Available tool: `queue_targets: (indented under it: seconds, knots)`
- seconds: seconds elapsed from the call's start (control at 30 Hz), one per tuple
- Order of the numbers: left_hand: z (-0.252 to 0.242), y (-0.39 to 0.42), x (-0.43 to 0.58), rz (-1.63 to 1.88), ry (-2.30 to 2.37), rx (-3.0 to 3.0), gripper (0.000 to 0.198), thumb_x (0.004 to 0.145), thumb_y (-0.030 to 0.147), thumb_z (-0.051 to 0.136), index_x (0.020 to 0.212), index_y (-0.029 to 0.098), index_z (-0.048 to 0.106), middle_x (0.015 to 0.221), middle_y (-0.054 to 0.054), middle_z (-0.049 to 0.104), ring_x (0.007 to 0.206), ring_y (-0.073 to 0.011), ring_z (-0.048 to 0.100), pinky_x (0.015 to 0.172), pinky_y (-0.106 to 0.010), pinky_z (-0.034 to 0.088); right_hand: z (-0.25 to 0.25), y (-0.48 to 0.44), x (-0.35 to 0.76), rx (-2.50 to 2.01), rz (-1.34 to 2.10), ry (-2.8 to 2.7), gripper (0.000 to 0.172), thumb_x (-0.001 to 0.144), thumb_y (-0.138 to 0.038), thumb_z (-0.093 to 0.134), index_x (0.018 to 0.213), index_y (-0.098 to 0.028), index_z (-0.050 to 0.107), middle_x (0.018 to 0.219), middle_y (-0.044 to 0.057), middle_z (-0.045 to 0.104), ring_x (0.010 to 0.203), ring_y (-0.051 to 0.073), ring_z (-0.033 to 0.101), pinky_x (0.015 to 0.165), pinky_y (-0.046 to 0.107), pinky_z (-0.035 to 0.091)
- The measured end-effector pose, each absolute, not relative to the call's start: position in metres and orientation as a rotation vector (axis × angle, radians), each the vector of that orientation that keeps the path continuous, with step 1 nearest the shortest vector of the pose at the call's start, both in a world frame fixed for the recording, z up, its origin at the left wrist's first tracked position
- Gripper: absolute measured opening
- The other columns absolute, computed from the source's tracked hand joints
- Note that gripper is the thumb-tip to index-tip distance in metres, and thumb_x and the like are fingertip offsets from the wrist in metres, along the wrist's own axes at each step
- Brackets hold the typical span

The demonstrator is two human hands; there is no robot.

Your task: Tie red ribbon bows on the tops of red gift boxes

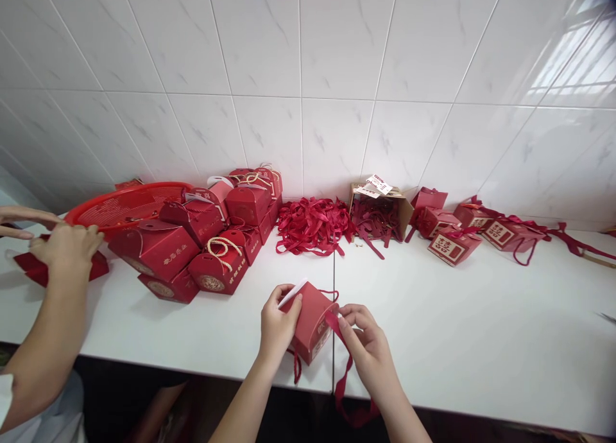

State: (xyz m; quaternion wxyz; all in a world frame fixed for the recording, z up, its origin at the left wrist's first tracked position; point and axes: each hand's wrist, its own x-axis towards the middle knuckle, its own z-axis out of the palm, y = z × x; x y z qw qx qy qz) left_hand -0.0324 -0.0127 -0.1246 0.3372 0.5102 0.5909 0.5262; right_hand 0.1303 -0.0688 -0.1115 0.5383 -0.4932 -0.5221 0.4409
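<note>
A red gift box point(310, 311) is tilted above the front of the white table, its open flap showing a white inside. My left hand point(280, 321) grips it by the left side, thumb on the face. A dark red cord loop sticks out at its top right and another hangs below. Between the thumb and fingers of my right hand point(363, 337), a red ribbon point(342, 388) is pinched against the box's right edge. The ribbon's long end trails down past the table's front edge.
Stacked red boxes point(224, 231) and a red plastic basket point(129, 205) stand left, where a co-worker's hands point(70, 241) handle another red box. Behind lie a ribbon heap point(312, 225) and a cardboard box point(405, 215) of red strips. Finished-looking boxes point(453, 246) sit right.
</note>
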Motion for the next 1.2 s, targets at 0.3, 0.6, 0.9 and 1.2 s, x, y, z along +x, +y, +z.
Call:
queue_targets:
  seconds: [0.3, 0.6, 0.9, 1.2]
  knots:
    - [-0.128, -0.014, -0.032, 1.363, 1.501, 1.336, 0.021, 0.074, 0.036, 0.060, 0.086, 0.019, 0.059, 0.085, -0.004, 0.066, 0.079, -0.0207, 0.063, 0.069, -0.029, 0.049, -0.115, -0.059, 0.131, -1.093, 1.021, -1.365, 0.027, 0.079, -0.035, 0.062, 0.059, -0.020, 0.051, 0.113, 0.009, 0.057, 0.108, 0.025, 0.053, 0.096, 0.041, 0.037]
    - [-0.128, -0.013, -0.032, 1.376, 1.487, 1.340, 0.022, 0.074, 0.037, 0.060, 0.086, 0.019, 0.059, 0.085, -0.004, 0.066, 0.079, -0.0210, 0.063, 0.071, -0.030, 0.049, -0.112, -0.054, 0.129, -1.027, 1.064, -1.371, 0.028, 0.079, -0.031, 0.061, 0.057, -0.020, 0.048, 0.101, 0.008, 0.060, 0.100, 0.022, 0.055, 0.087, 0.035, 0.042]
    - [-0.130, -0.017, -0.030, 1.336, 1.437, 1.329, 0.018, 0.073, 0.034, 0.061, 0.084, 0.019, 0.059, 0.083, -0.003, 0.067, 0.078, -0.0203, 0.064, 0.070, -0.029, 0.049, -0.109, -0.045, 0.136, -0.911, 1.217, -1.409, 0.032, 0.078, -0.031, 0.063, 0.061, -0.021, 0.037, 0.077, 0.002, 0.059, 0.072, 0.016, 0.053, 0.070, 0.030, 0.043]
    - [-0.130, -0.019, -0.029, 1.302, 1.403, 1.327, 0.017, 0.074, 0.034, 0.061, 0.083, 0.020, 0.060, 0.081, -0.002, 0.066, 0.077, -0.0196, 0.063, 0.068, -0.028, 0.049, -0.110, -0.048, 0.145, -0.830, 1.309, -1.390, 0.010, 0.079, -0.031, 0.064, 0.077, -0.021, 0.065, 0.083, 0.004, 0.063, 0.081, 0.018, 0.056, 0.075, 0.032, 0.045]
